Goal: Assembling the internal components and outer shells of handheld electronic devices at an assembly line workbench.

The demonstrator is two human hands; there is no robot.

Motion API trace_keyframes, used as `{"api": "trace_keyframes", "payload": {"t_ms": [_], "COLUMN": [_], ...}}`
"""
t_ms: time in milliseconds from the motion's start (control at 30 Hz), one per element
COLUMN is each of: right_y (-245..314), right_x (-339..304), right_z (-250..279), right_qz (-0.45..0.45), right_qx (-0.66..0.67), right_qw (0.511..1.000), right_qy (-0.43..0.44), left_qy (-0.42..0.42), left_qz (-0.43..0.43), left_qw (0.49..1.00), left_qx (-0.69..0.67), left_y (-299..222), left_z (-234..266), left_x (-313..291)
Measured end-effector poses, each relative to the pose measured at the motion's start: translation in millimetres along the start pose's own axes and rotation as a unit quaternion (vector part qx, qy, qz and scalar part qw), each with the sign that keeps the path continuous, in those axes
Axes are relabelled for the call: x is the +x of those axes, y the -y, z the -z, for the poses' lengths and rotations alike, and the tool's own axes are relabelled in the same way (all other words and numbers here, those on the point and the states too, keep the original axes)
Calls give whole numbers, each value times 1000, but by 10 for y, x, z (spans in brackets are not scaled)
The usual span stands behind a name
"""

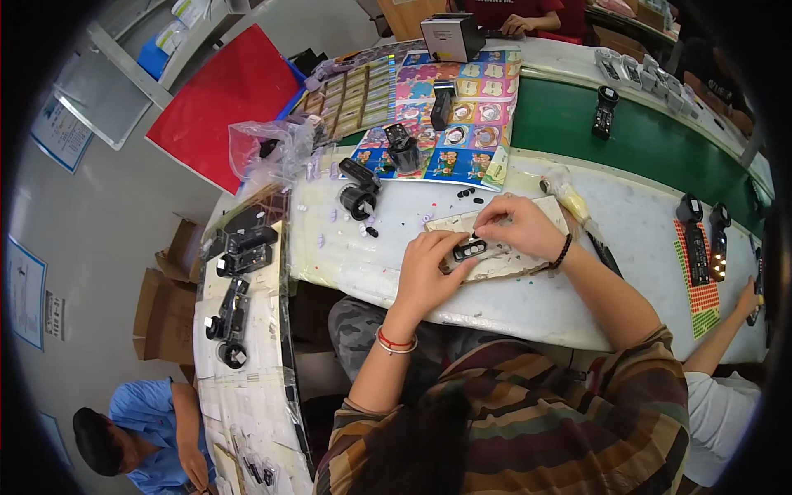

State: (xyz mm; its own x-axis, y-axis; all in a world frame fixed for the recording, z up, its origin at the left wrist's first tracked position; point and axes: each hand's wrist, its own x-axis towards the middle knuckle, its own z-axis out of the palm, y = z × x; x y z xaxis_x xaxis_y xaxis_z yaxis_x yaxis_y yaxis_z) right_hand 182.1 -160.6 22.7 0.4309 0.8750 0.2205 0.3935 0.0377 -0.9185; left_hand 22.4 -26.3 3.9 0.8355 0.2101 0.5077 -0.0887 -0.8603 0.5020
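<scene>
My left hand (433,264) grips a small black oblong part (470,250) with pale round spots, its thumb along the near side and fingers at the far side. The part is over a worn whitish board (528,262) on the table. My right hand (524,227) is at the right end of the part, thumb and fingertips pinched together over it. Whatever those fingertips hold is too small to make out. Several small black pieces (467,194) lie just beyond the board.
Black handheld devices stand left of the board (359,198) and on a colourful printed sheet (495,157). A clear plastic bag (276,153) is at the back left. Yellowish bag (569,198) and black tool (605,254) lie right. Co-workers' hands (520,25) (747,299) appear at the far side and right.
</scene>
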Motion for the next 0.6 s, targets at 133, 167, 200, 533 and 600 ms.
{"api": "trace_keyframes", "payload": {"t_ms": [133,167,200,533,600], "right_y": [-82,-79,-72,-94,-74], "right_x": [-51,-61,-64,-35,-28], "right_z": [-131,-142,-163,123,124], "right_qz": [37,37,82,217,223], "right_qx": [-114,-113,-146,-201,-207], "right_qw": [992,992,986,951,948], "right_qy": [31,28,-3,92,98], "left_qy": [-3,0,-2,-8,-25], "left_qz": [16,15,21,18,-1], "left_qw": [1000,1000,1000,1000,999], "left_qx": [-16,-16,-17,-23,-22], "left_y": [-5,-15,-22,19,38], "left_z": [-33,-35,-36,-65,-91], "left_x": [1,-2,-7,-49,-60]}}
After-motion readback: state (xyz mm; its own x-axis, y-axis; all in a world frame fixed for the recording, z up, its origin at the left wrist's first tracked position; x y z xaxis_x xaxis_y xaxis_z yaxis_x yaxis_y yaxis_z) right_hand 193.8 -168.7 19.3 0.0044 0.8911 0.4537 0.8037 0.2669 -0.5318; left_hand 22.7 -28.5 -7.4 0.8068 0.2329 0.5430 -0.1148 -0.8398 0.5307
